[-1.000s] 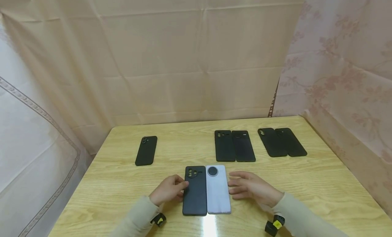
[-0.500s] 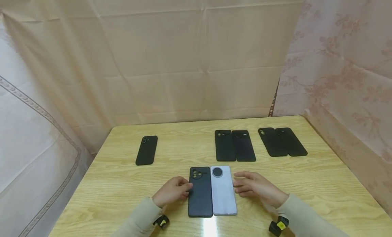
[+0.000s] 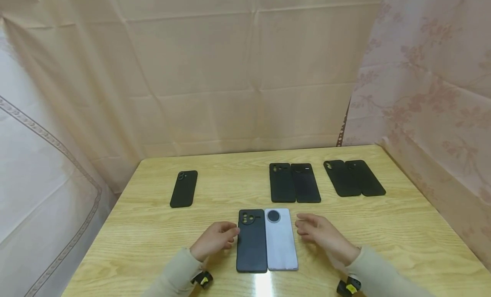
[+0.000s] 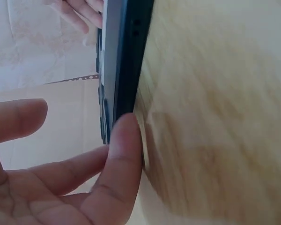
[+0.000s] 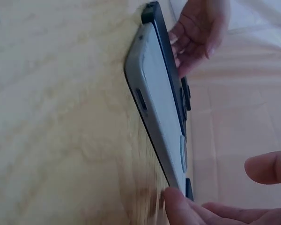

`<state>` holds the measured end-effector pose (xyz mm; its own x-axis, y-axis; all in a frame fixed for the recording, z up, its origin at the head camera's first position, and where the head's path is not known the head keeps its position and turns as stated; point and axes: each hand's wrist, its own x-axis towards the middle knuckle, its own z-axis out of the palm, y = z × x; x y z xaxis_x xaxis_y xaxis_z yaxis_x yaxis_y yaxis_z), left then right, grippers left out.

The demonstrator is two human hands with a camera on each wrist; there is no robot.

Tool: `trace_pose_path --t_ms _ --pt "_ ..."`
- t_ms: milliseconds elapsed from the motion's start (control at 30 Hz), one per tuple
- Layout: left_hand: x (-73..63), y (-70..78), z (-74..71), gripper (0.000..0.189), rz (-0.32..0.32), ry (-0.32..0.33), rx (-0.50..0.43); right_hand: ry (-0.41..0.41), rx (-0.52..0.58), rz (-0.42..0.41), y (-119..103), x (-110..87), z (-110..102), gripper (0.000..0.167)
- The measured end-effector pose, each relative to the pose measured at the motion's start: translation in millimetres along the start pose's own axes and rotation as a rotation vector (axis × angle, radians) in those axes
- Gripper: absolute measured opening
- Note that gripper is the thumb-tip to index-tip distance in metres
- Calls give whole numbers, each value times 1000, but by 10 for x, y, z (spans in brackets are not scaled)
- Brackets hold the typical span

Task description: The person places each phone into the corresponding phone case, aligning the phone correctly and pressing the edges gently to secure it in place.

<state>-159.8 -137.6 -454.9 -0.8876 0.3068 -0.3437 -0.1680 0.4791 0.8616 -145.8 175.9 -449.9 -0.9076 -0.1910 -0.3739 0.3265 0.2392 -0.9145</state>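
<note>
A black phone case (image 3: 251,246) with camera cutouts lies flat near the front of the table, side by side with a white phone (image 3: 281,243) whose round dark camera faces up. My left hand (image 3: 215,240) is at the case's left edge, fingers relaxed; in the left wrist view one fingertip (image 4: 127,131) meets the case's side. At the phone's right side is my right hand (image 3: 324,236), its fingers loosely bent. The right wrist view has a fingertip (image 5: 175,199) by the phone's camera end; whether it touches is unclear. Neither hand grips anything.
Further back on the wooden table (image 3: 153,233) lie a black phone-shaped item (image 3: 184,189) at left, a black case (image 3: 281,184) beside a dark phone (image 3: 305,184), and two black phone-shaped items (image 3: 341,180) at right. Cloth curtains (image 3: 245,96) hang behind and beside the table.
The case and white phone have slid a little to the right together, with both hands shifting right. Most recently the left thumb has drawn back slightly from the case, and the right fingers have bunched closer.
</note>
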Motion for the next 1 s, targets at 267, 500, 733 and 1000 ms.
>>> trace_pose_path --t_ms 267,500,733,1000 --pt "-30 22 52 56 1 -12 -6 -9 38 66 -24 -80 109 59" --pt "-22 19 101 56 -14 2 -25 -7 66 86 -18 -65 132 57" --pt "-22 -5 120 51 18 39 -52 20 91 95 -15 -20 125 54" --pt "-26 -6 112 42 67 78 -67 28 110 75 -24 -16 114 52"
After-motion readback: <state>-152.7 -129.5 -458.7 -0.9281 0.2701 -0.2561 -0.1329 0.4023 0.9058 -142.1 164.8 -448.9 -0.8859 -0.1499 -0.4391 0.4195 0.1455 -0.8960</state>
